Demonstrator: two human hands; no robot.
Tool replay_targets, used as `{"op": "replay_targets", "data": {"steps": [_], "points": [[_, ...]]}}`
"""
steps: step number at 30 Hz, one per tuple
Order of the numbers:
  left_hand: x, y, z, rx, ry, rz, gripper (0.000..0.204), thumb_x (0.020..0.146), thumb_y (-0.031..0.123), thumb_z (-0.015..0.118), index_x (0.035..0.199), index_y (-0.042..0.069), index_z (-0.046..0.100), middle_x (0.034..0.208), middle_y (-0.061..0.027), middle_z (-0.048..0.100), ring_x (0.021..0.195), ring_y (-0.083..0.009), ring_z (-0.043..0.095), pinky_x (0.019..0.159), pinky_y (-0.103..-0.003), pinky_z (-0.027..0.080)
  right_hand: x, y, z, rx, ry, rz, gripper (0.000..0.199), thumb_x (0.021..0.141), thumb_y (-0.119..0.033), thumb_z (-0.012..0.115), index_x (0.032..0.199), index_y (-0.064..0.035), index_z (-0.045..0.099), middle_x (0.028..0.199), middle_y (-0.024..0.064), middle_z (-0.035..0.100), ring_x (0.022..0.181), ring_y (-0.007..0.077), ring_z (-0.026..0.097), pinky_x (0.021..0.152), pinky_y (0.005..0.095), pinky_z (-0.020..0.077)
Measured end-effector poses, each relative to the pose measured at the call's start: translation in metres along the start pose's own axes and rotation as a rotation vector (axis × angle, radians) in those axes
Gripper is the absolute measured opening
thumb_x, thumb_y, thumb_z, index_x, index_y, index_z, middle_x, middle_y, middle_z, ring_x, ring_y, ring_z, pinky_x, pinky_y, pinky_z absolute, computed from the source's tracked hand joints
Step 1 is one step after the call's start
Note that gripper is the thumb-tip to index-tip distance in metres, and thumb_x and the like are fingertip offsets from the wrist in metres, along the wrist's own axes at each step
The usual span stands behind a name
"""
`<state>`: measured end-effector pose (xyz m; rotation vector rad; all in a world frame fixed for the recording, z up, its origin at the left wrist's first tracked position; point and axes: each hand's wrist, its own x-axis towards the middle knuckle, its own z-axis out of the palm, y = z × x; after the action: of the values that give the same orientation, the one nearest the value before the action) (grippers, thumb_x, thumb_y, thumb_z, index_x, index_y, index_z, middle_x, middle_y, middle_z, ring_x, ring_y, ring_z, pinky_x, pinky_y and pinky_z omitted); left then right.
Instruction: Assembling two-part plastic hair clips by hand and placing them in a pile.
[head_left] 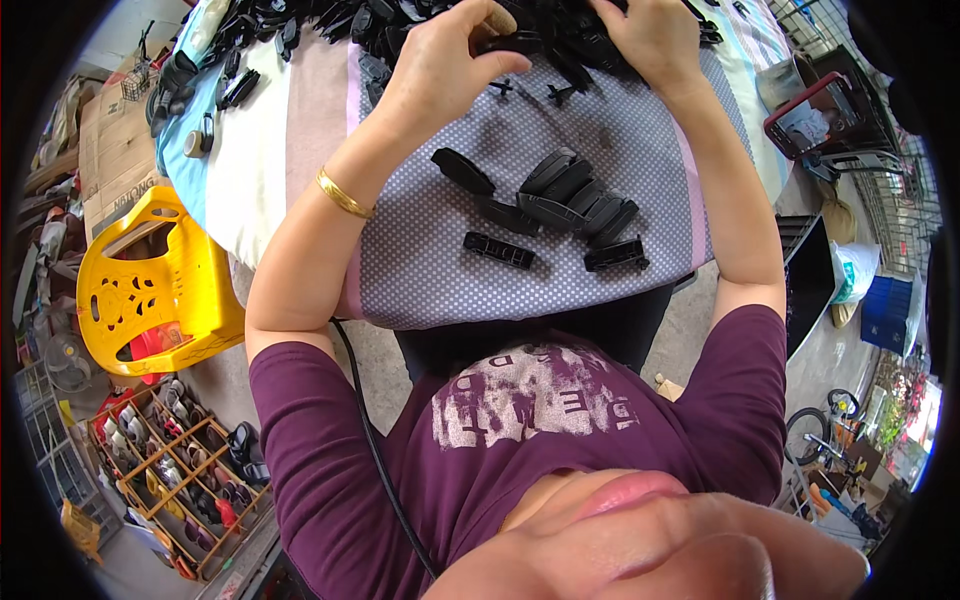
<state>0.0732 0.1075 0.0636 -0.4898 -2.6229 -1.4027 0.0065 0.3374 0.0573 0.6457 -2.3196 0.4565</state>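
Across the far part of the cloth-covered table lies a heap of black plastic parts [375, 28]. My left hand [450, 62], with a gold bangle on its wrist, is at the heap. Its thumb and fingers are closed around a dark, elongated plastic part [515, 43]. My right hand [655, 38] reaches into the heap too; the picture's top edge cuts off its fingers, so its grip is hidden. Nearer to me, between my forearms, several smooth black casings [560, 190] lie overlapping. Two narrow black pieces with open, detailed undersides, a left one [498, 251] and a right one [616, 256], lie beside them.
The tablecloth [420, 270] is dotted grey with striped borders. A tape roll [197, 143] sits at the left table edge. A yellow plastic chair [200, 290] stands left, above a shoe rack [175, 470]. At right, a phone-like screen in a red frame [808, 115] stands by the table.
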Motion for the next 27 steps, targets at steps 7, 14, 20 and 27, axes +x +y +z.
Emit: {"op": "replay_targets", "data": {"steps": [7,14,20,27], "points": [[0.006,-0.024,0.009,-0.58,-0.023,-0.124,0.042,0.086,-0.008,0.073,0.127,-0.002,0.063,0.103,-0.0068,0.071,0.093,-0.0121,0.068,0.082,-0.025,0.057,-0.014,-0.025,0.006,1.032,-0.032,0.422,0.027,0.09,0.004,0.074,0.116,0.0043,0.07,0.104,0.0066,0.075,0.095,0.0119,0.069,0.087,0.0258,0.0564],[-0.002,-0.015,0.013,-0.757,0.053,-0.024,0.059,0.087,-0.015,0.068,0.142,-0.003,0.051,0.116,-0.01,0.069,0.103,-0.0152,0.068,0.089,-0.028,0.059,-0.027,-0.044,0.014,1.499,-0.002,-0.103,0.026,0.094,-0.001,0.072,0.12,0.0053,0.069,0.108,0.0055,0.072,0.098,0.0114,0.068,0.086,0.0233,0.0554],[0.002,-0.018,0.014,-0.789,-0.004,-0.044,0.062,0.086,-0.017,0.067,0.144,-0.003,0.049,0.114,-0.0104,0.069,0.103,-0.0159,0.068,0.091,-0.03,0.06,-0.043,-0.015,0.038,0.827,0.126,-0.168,0.024,0.095,-0.003,0.07,0.117,0.0058,0.07,0.105,0.0066,0.072,0.095,0.0122,0.068,0.082,0.0246,0.0548],[-0.004,-0.017,0.011,-0.724,0.061,-0.046,0.059,0.087,-0.016,0.067,0.142,-0.004,0.052,0.112,-0.0103,0.07,0.101,-0.0154,0.068,0.091,-0.03,0.059,-0.03,-0.064,-0.022,0.787,-0.128,0.191,0.019,0.091,-0.001,0.072,0.109,0.0047,0.074,0.103,0.0097,0.073,0.089,0.0146,0.069,0.076,0.0257,0.0546]]}}
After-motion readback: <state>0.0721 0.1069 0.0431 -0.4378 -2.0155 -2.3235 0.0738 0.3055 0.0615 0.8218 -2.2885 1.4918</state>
